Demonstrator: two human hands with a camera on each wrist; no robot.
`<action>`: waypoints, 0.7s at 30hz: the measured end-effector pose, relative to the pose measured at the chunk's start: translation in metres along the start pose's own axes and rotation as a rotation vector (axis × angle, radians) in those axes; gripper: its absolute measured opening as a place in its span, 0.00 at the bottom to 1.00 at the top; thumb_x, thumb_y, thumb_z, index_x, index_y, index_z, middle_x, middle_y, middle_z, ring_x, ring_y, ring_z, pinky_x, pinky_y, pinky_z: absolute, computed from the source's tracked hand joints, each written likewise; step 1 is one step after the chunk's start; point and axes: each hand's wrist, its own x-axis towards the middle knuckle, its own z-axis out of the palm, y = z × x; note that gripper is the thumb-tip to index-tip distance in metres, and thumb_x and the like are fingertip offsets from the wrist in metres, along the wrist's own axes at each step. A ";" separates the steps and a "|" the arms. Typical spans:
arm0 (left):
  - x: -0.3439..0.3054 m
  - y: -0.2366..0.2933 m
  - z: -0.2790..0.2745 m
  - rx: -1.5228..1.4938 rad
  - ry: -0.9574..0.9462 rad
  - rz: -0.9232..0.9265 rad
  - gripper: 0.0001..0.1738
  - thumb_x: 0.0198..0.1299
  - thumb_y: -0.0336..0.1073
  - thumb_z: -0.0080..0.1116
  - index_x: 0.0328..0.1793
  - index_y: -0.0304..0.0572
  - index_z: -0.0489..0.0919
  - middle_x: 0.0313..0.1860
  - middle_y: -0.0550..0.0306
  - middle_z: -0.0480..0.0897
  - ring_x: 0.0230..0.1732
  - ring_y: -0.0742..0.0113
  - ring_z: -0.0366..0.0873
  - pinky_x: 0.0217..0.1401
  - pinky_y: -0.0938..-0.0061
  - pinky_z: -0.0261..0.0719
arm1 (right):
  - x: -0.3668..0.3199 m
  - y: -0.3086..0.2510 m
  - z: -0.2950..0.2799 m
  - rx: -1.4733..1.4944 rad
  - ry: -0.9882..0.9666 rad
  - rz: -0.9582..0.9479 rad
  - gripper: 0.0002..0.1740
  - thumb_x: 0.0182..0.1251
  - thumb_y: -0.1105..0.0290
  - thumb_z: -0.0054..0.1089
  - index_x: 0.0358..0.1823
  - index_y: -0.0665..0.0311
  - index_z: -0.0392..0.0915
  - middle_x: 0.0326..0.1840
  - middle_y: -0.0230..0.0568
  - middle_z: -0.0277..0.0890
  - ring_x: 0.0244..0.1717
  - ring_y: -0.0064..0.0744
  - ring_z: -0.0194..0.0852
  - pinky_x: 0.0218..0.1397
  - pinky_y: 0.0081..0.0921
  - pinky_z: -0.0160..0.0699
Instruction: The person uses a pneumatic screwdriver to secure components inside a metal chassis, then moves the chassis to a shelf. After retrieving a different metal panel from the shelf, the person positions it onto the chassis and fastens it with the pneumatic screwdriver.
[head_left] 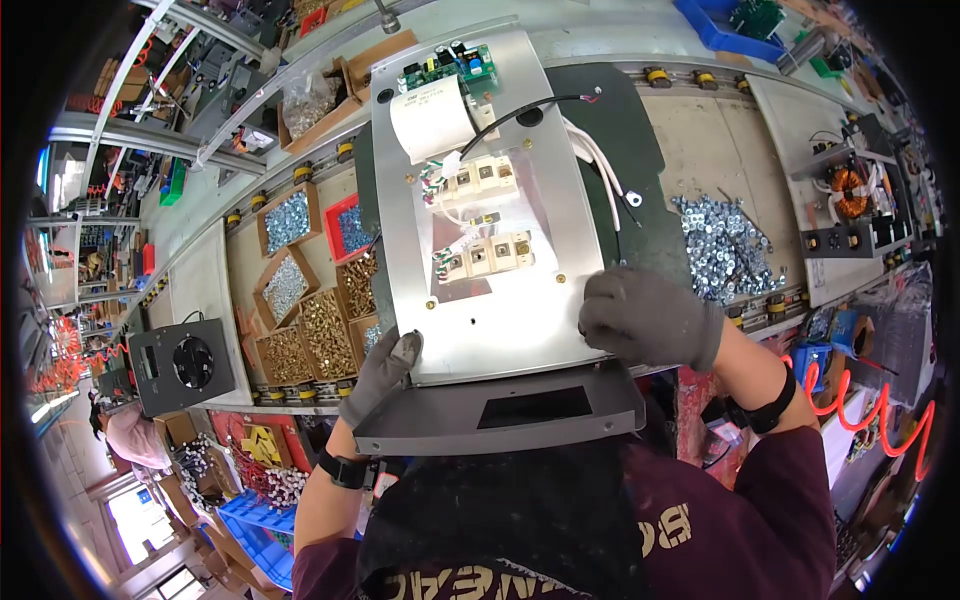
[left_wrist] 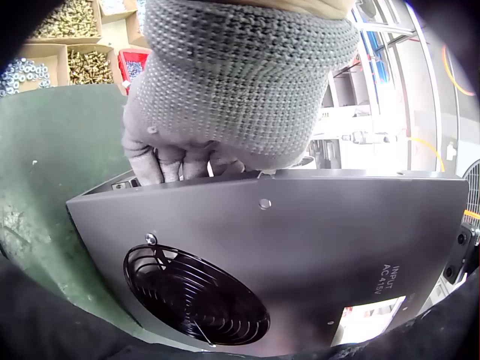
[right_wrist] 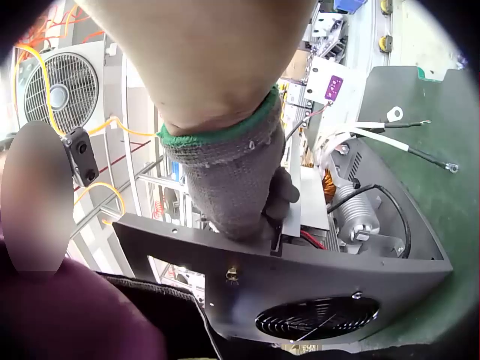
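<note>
A silver metal plate [head_left: 470, 345] carries a white cylindrical capacitor [head_left: 432, 120], a green circuit board [head_left: 455, 65] and two rows of pale modules. Its near end meets a dark grey panel [head_left: 500, 415], seen in the left wrist view with a black fan grille [left_wrist: 196, 294]. The gloved left hand [head_left: 385, 372] [left_wrist: 225, 90] grips the plate's near left corner, fingers reaching behind the panel's top edge. At the near right edge, the gloved right hand [head_left: 650, 318] [right_wrist: 240, 187] holds the plate with curled fingers, partly hidden. White cables [right_wrist: 367, 135] and a finned cylinder [right_wrist: 354, 217] show beneath the plate.
Boxes of brass screws [head_left: 325, 335] and a red tray [head_left: 350, 228] stand at the left. A pile of nuts [head_left: 725, 245] lies at the right, near another unit [head_left: 850, 205]. A green mat [head_left: 645, 160] lies under the work. A person [head_left: 135, 435] is at the far left.
</note>
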 end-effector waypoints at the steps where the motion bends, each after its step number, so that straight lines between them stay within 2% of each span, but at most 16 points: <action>1: -0.001 0.001 0.000 0.237 -0.063 0.113 0.25 0.71 0.42 0.43 0.63 0.25 0.65 0.48 0.53 0.78 0.49 0.69 0.76 0.52 0.80 0.72 | 0.003 0.001 -0.002 0.002 0.000 0.000 0.07 0.53 0.70 0.60 0.31 0.60 0.72 0.33 0.39 0.71 0.36 0.39 0.74 0.39 0.32 0.72; 2: -0.002 0.002 -0.001 0.475 -0.127 0.225 0.24 0.71 0.41 0.43 0.63 0.26 0.65 0.47 0.53 0.78 0.49 0.69 0.76 0.52 0.80 0.72 | 0.006 0.001 -0.003 0.113 0.017 0.039 0.06 0.53 0.71 0.59 0.31 0.61 0.72 0.31 0.39 0.72 0.34 0.40 0.74 0.37 0.33 0.72; 3: 0.000 -0.001 -0.006 0.480 -0.129 0.221 0.24 0.71 0.41 0.43 0.63 0.26 0.65 0.47 0.53 0.78 0.49 0.69 0.76 0.52 0.80 0.72 | 0.006 0.000 -0.003 0.225 0.036 0.081 0.05 0.54 0.72 0.58 0.32 0.61 0.72 0.30 0.40 0.72 0.31 0.41 0.74 0.34 0.33 0.72; 4: 0.005 -0.005 -0.013 0.669 -0.189 0.406 0.24 0.70 0.41 0.44 0.63 0.26 0.65 0.47 0.53 0.78 0.48 0.69 0.76 0.51 0.80 0.72 | 0.006 -0.001 -0.004 0.228 0.038 0.084 0.05 0.54 0.72 0.58 0.32 0.61 0.72 0.30 0.40 0.72 0.31 0.41 0.74 0.34 0.33 0.72; 6: 0.008 -0.006 -0.012 0.852 -0.252 0.592 0.24 0.70 0.40 0.46 0.63 0.26 0.66 0.46 0.53 0.78 0.48 0.69 0.76 0.50 0.80 0.73 | 0.003 -0.004 -0.005 0.390 0.036 0.291 0.06 0.53 0.73 0.58 0.32 0.63 0.72 0.28 0.40 0.72 0.29 0.42 0.74 0.32 0.35 0.71; 8: 0.004 0.002 -0.003 0.451 -0.175 0.177 0.25 0.68 0.40 0.48 0.63 0.27 0.66 0.46 0.54 0.78 0.47 0.70 0.76 0.49 0.80 0.73 | 0.000 -0.010 -0.003 0.364 0.074 0.276 0.06 0.53 0.72 0.58 0.31 0.62 0.72 0.29 0.41 0.72 0.29 0.42 0.74 0.32 0.35 0.71; 10: -0.003 0.006 0.005 0.393 -0.157 0.216 0.25 0.68 0.41 0.49 0.63 0.28 0.67 0.45 0.54 0.79 0.46 0.71 0.76 0.48 0.80 0.73 | 0.003 -0.011 -0.002 0.341 0.114 0.249 0.06 0.54 0.71 0.59 0.31 0.62 0.73 0.30 0.41 0.72 0.29 0.43 0.74 0.33 0.35 0.72; 12: -0.005 0.007 0.012 0.343 -0.134 0.255 0.24 0.67 0.41 0.51 0.62 0.29 0.68 0.45 0.54 0.79 0.46 0.72 0.76 0.47 0.80 0.73 | 0.003 -0.008 0.002 -0.020 0.078 0.056 0.06 0.54 0.70 0.57 0.30 0.63 0.73 0.32 0.43 0.71 0.32 0.44 0.75 0.34 0.36 0.73; 13: 0.000 0.010 0.015 0.453 -0.113 0.171 0.24 0.67 0.41 0.51 0.61 0.31 0.69 0.45 0.54 0.79 0.46 0.72 0.76 0.47 0.80 0.73 | 0.004 -0.008 0.000 -0.017 0.083 0.033 0.06 0.54 0.70 0.57 0.30 0.63 0.73 0.32 0.43 0.71 0.32 0.44 0.75 0.34 0.36 0.73; 14: 0.002 0.011 0.014 0.559 -0.073 0.084 0.23 0.67 0.42 0.51 0.61 0.32 0.70 0.45 0.53 0.79 0.46 0.72 0.75 0.48 0.80 0.73 | 0.007 -0.011 -0.005 -0.072 -0.073 0.075 0.06 0.53 0.70 0.57 0.30 0.62 0.73 0.33 0.44 0.71 0.33 0.45 0.75 0.35 0.37 0.73; 15: 0.003 0.005 0.011 0.483 -0.099 0.168 0.23 0.67 0.45 0.52 0.59 0.34 0.72 0.45 0.52 0.80 0.48 0.70 0.74 0.50 0.77 0.72 | 0.012 -0.012 -0.009 -0.131 -0.228 0.106 0.06 0.53 0.69 0.56 0.31 0.62 0.72 0.35 0.45 0.70 0.35 0.46 0.75 0.35 0.37 0.74; 16: -0.003 0.014 0.015 0.527 -0.124 0.154 0.25 0.66 0.47 0.52 0.59 0.31 0.72 0.45 0.51 0.80 0.50 0.69 0.73 0.53 0.75 0.71 | 0.017 -0.014 -0.014 -0.097 -0.244 0.072 0.06 0.52 0.69 0.56 0.29 0.62 0.72 0.34 0.45 0.70 0.36 0.47 0.75 0.35 0.38 0.74; 17: -0.002 0.010 0.012 0.337 -0.177 0.224 0.27 0.67 0.47 0.51 0.59 0.28 0.71 0.46 0.51 0.79 0.50 0.70 0.72 0.54 0.74 0.70 | 0.020 -0.015 -0.017 -0.065 -0.265 0.040 0.06 0.51 0.69 0.56 0.28 0.63 0.72 0.34 0.46 0.70 0.37 0.48 0.75 0.35 0.38 0.74; 19: 0.004 0.003 0.009 0.395 -0.225 0.246 0.28 0.68 0.47 0.50 0.61 0.26 0.69 0.47 0.51 0.79 0.51 0.70 0.72 0.55 0.75 0.70 | 0.025 -0.020 -0.023 -0.007 -0.252 -0.071 0.06 0.50 0.71 0.57 0.28 0.63 0.72 0.34 0.45 0.71 0.33 0.46 0.74 0.34 0.36 0.72; 21: 0.001 0.010 0.007 0.391 -0.219 0.268 0.28 0.68 0.46 0.49 0.61 0.26 0.68 0.47 0.51 0.79 0.51 0.70 0.72 0.55 0.75 0.70 | 0.025 -0.033 -0.045 0.371 0.111 -0.165 0.06 0.51 0.73 0.58 0.32 0.61 0.74 0.36 0.42 0.72 0.31 0.43 0.71 0.35 0.32 0.71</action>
